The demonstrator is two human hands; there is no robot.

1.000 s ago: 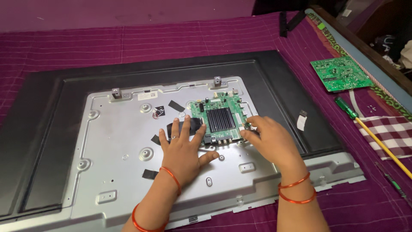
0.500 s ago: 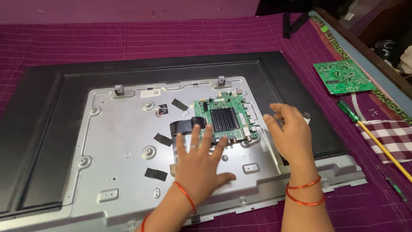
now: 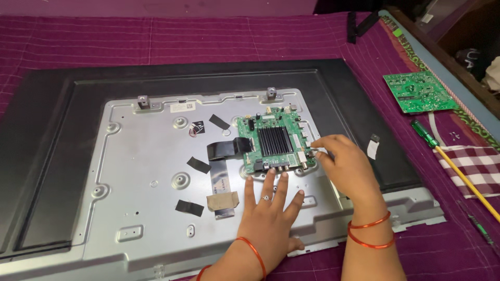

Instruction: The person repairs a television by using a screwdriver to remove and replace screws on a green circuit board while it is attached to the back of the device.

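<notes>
Green rectangular circuit board with a black finned heat sink [image 3: 275, 143] lies flat on the grey sheet-metal back plate [image 3: 146, 208] of a large black flat-screen panel [image 3: 47, 156], right of the plate's middle. Its long axis runs roughly from the near edge of the plate toward the far edge, tilted slightly, with its row of round connectors on the near edge pointing at the person. A flat black ribbon cable [image 3: 226, 149] leaves the board's left edge and lies across the plate, and several strips of black tape [image 3: 198, 164] are stuck around it.

The right hand [image 3: 346, 166] is at the board's right edge, fingertips pinched narrow against a small connector there; whether anything is held between them cannot be told. The left hand [image 3: 271, 213] rests palm down on the plate just near of the board, fingers spread wide and holding nothing, their tips close to the board's near edge.

The panel lies face down on a purple ribbed cloth [image 3: 208, 39]. Well to the right on the cloth are a second green circuit board [image 3: 419, 91], a green-handled screwdriver [image 3: 424, 133] and a thin yellow rod [image 3: 466, 179] lying over a checked cloth [image 3: 476, 161].
</notes>
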